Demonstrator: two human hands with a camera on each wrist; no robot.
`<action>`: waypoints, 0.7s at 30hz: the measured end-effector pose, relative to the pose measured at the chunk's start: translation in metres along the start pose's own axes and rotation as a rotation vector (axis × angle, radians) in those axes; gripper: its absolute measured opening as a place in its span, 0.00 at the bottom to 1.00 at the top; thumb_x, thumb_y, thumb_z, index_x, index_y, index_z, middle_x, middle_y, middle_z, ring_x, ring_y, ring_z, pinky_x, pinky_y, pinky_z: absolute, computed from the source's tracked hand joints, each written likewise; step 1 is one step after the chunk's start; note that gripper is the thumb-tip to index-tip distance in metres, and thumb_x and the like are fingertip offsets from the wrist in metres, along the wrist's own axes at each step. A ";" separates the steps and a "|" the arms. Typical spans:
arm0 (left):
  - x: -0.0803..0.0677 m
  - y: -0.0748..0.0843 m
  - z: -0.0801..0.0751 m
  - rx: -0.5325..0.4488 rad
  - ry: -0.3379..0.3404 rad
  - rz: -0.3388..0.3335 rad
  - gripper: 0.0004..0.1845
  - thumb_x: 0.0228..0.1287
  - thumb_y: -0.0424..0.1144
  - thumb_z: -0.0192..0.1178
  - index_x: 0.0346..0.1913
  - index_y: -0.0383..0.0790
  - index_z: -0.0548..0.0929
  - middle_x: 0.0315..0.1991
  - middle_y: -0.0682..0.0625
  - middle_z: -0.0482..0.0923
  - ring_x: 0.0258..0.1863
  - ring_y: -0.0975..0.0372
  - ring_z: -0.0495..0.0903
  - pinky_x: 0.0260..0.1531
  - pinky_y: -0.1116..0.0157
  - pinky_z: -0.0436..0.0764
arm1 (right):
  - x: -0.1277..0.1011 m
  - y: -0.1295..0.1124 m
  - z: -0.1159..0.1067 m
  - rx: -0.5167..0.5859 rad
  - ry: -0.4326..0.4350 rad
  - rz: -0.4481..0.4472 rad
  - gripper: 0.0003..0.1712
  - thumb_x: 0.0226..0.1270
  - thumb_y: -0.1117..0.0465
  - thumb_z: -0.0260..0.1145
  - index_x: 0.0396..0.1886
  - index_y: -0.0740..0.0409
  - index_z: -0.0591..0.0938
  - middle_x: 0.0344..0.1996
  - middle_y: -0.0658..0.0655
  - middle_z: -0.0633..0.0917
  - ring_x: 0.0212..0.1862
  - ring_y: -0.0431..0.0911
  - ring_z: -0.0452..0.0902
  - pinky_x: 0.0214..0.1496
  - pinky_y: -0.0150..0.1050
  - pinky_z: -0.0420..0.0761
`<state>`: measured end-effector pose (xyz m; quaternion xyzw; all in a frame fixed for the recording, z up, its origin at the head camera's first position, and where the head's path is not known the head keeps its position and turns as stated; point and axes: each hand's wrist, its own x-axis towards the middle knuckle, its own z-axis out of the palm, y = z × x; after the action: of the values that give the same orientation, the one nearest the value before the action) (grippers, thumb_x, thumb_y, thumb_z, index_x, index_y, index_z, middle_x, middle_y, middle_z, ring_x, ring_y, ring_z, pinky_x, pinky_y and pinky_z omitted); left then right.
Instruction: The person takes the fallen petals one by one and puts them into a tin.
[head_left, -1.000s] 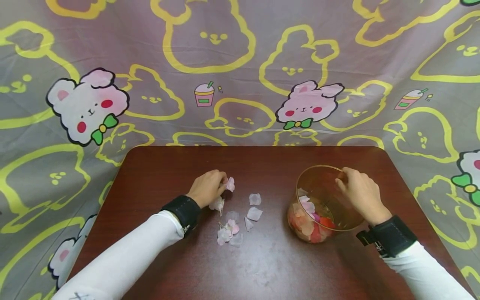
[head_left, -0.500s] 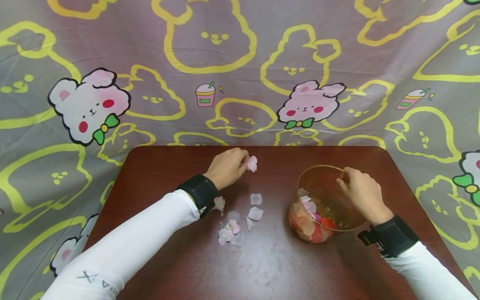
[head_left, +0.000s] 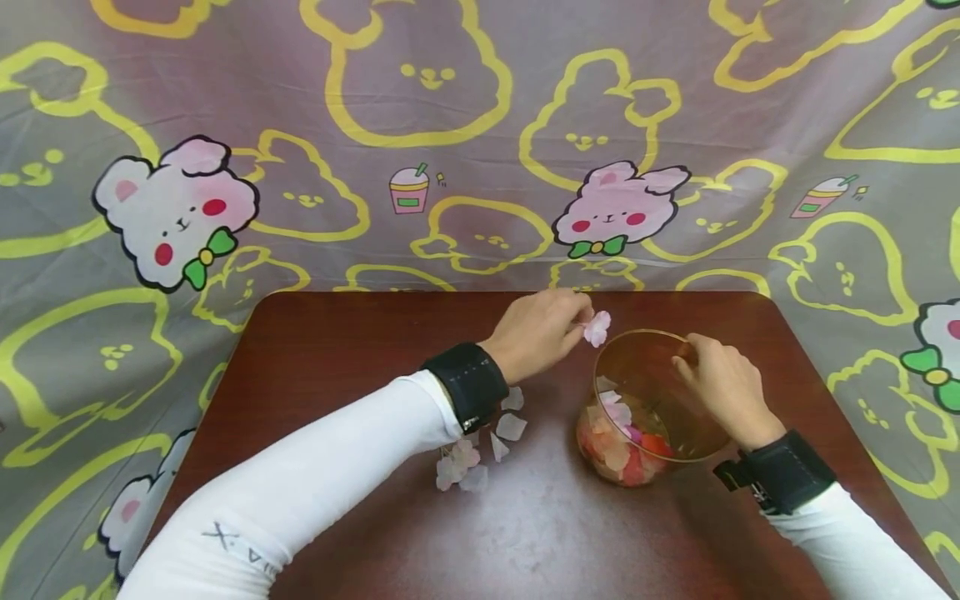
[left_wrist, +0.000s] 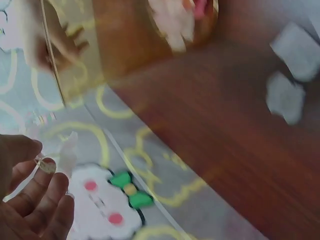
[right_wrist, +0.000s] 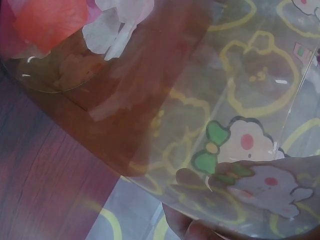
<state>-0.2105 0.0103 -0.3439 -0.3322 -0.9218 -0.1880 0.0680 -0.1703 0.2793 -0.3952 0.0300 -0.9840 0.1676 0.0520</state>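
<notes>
Pinched thin pale-pink petal (head_left: 597, 327) in left hand (head_left: 536, 333) just above rim of clear round tilted cup (head_left: 647, 408), gripped at rim by right hand (head_left: 722, 385), on smooth brown table (head_left: 360, 350).

The head view looks forward and down from above the near edge of the dark reddish-brown wooden table (head_left: 360, 350), taking in its whole top. The left wrist view sits low and close, blurred, facing the clear round plastic jar (left_wrist: 75, 55). The right wrist view presses against that jar (right_wrist: 165, 115), looking through its wall. All three share the jar (head_left: 645, 392).
</notes>
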 end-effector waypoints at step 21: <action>-0.005 0.052 0.038 0.053 -0.273 0.135 0.12 0.71 0.44 0.61 0.53 0.54 0.88 0.49 0.62 0.88 0.49 0.68 0.85 0.55 0.62 0.76 | 0.004 0.002 -0.002 -0.001 0.007 -0.002 0.07 0.68 0.60 0.65 0.33 0.58 0.81 0.23 0.59 0.84 0.24 0.52 0.77 0.20 0.43 0.68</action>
<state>-0.1737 0.0589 -0.3646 -0.4141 -0.9026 -0.1118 -0.0368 -0.1744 0.2813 -0.3936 0.0302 -0.9839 0.1674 0.0554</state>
